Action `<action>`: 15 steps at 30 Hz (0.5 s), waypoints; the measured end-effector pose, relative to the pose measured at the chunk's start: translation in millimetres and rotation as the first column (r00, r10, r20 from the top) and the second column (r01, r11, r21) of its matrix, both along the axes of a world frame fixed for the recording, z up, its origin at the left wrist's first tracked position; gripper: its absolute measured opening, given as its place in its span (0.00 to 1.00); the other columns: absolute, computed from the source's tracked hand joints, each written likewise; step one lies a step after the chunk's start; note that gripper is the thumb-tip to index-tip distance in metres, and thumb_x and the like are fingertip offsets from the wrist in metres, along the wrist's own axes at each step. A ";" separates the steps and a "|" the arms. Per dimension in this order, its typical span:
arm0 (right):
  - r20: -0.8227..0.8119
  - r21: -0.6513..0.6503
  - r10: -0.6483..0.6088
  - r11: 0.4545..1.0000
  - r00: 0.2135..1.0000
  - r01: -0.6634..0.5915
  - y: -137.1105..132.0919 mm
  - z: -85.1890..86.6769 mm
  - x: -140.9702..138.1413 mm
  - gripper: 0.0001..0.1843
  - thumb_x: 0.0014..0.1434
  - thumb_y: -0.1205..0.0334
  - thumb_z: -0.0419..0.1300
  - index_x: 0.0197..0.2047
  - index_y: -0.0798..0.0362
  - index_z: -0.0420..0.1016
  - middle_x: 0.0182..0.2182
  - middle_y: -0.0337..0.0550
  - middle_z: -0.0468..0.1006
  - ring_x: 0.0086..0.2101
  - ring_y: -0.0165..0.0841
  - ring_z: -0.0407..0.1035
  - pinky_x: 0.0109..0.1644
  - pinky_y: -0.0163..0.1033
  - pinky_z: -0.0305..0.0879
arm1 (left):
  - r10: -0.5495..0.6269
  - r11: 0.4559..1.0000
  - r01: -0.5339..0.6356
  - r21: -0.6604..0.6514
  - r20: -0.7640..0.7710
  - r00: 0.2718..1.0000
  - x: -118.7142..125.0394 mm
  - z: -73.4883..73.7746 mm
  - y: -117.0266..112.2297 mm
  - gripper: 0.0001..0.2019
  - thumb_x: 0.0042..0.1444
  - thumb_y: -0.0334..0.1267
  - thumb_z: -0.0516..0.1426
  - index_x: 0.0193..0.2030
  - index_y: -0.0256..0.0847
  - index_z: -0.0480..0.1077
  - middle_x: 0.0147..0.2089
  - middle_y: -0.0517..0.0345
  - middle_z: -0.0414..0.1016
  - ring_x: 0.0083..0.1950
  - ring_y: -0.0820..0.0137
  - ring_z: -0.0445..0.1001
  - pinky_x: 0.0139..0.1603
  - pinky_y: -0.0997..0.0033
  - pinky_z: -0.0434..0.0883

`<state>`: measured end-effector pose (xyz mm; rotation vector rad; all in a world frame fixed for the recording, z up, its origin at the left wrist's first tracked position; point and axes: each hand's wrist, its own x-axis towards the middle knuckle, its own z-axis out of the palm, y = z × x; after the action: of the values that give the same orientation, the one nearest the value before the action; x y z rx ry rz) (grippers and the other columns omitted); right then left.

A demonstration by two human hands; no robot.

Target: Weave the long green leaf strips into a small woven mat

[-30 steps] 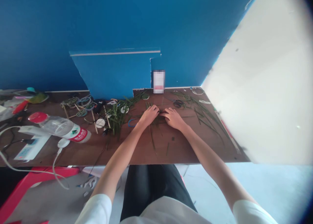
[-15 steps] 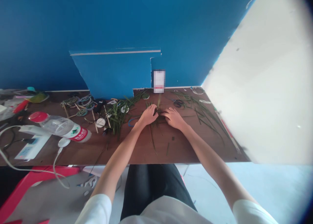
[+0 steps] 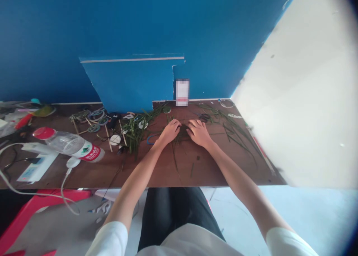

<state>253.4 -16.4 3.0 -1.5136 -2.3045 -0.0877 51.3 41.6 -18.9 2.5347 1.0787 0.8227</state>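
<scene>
Low over the middle of the table, my left hand (image 3: pixel 170 132) is closed, its thumb and fingers pinching narrow green leaf strips (image 3: pixel 176 137). Close by on the right, my right hand (image 3: pixel 199 133) has its fingers bent down on the same strips, which cross in a dark woven-looking patch (image 3: pixel 184 132) between the hands. My fingers hide much of that patch. Beyond my right hand lie dark-handled scissors (image 3: pixel 204 117). A blue loop (image 3: pixel 151 139) rests left of my left hand, near a heap of green leaf strips (image 3: pixel 134 134).
Left on the brown table (image 3: pixel 165 174) are a plastic bottle (image 3: pixel 75 146) on its side, a white power strip (image 3: pixel 39 168) with cables, several sticks and round pieces (image 3: pixel 94 128). A blue board (image 3: pixel 128 84) leans at the back. Loose leaves (image 3: pixel 240 131) lie at right.
My right hand has drawn its fingers in and turned slightly more upright. A pale strip standing up between the hands no longer shows. My left hand has barely shifted.
</scene>
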 end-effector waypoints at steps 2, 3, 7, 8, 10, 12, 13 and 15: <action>0.042 -0.025 0.006 1.000 0.999 -0.005 -0.1 -1.0 -3.6 0.23 0.70 0.53 0.45 0.58 0.52 0.72 0.58 0.54 0.67 0.56 0.47 0.56 0.56 0.51 0.54 | 0.027 1.000 -0.027 -0.015 0.008 1.000 0.0 -1.6 1.2 0.08 0.62 0.29 0.52 0.46 0.38 0.69 0.49 0.50 0.69 0.50 0.66 0.71 0.54 0.65 0.70; 0.056 -0.036 0.011 0.999 0.998 -0.009 0.1 -1.7 -4.8 0.24 0.70 0.51 0.44 0.59 0.51 0.71 0.59 0.54 0.66 0.57 0.48 0.55 0.56 0.52 0.54 | 0.042 0.999 -0.042 -0.026 0.012 0.999 0.1 -2.4 1.8 0.08 0.62 0.29 0.53 0.47 0.38 0.69 0.50 0.49 0.68 0.49 0.66 0.72 0.53 0.66 0.71; 0.064 -0.070 0.015 0.997 0.998 -0.010 1.6 -4.7 -5.5 0.25 0.70 0.50 0.43 0.63 0.48 0.68 0.58 0.54 0.65 0.57 0.48 0.55 0.56 0.53 0.54 | 0.075 0.994 -0.073 -0.082 0.018 0.997 0.7 -3.5 3.4 0.08 0.61 0.30 0.54 0.46 0.37 0.69 0.50 0.50 0.68 0.42 0.70 0.73 0.49 0.67 0.73; 0.062 -0.077 0.015 0.997 0.998 -0.010 2.0 -5.3 -5.1 0.25 0.70 0.50 0.43 0.63 0.47 0.68 0.58 0.53 0.66 0.56 0.48 0.55 0.56 0.53 0.54 | 0.076 0.993 -0.074 -0.089 0.020 0.997 0.9 -3.4 3.4 0.08 0.60 0.29 0.54 0.46 0.37 0.69 0.50 0.50 0.68 0.41 0.70 0.73 0.49 0.67 0.73; 0.061 -0.089 0.019 0.996 0.998 -0.014 2.3 -6.2 -4.4 0.25 0.71 0.49 0.43 0.64 0.46 0.67 0.57 0.53 0.66 0.56 0.48 0.55 0.56 0.53 0.55 | 0.077 0.994 -0.075 -0.083 0.025 0.997 1.2 -2.6 3.2 0.08 0.60 0.29 0.53 0.45 0.37 0.70 0.50 0.50 0.69 0.44 0.69 0.73 0.50 0.67 0.73; 0.064 -0.093 0.026 0.996 0.998 -0.020 2.2 -6.4 -4.0 0.25 0.71 0.49 0.43 0.64 0.45 0.67 0.57 0.53 0.66 0.56 0.48 0.55 0.56 0.53 0.55 | 0.076 0.995 -0.074 -0.061 0.033 0.997 1.2 -1.2 3.0 0.08 0.61 0.29 0.52 0.44 0.37 0.71 0.49 0.49 0.70 0.47 0.67 0.73 0.53 0.66 0.72; 0.066 -0.092 0.029 0.996 0.997 -0.023 1.9 -6.1 -4.0 0.25 0.71 0.49 0.43 0.64 0.45 0.67 0.58 0.53 0.65 0.56 0.48 0.55 0.55 0.53 0.55 | 0.075 0.996 -0.073 -0.052 0.039 0.996 0.8 -0.4 3.1 0.08 0.62 0.28 0.51 0.44 0.37 0.71 0.48 0.49 0.70 0.49 0.67 0.73 0.54 0.65 0.71; 0.066 -0.085 0.032 0.996 0.997 -0.026 1.0 -5.1 -4.2 0.25 0.71 0.49 0.43 0.64 0.45 0.67 0.58 0.52 0.65 0.56 0.48 0.55 0.56 0.53 0.55 | 0.072 0.996 -0.069 -0.048 0.055 0.996 -0.4 1.5 3.8 0.09 0.63 0.28 0.50 0.43 0.37 0.71 0.47 0.49 0.71 0.49 0.66 0.73 0.55 0.65 0.71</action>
<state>249.2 -15.3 -2.2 -1.5394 -2.4100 -0.0347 50.9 45.4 -17.4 2.4331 1.1611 0.8725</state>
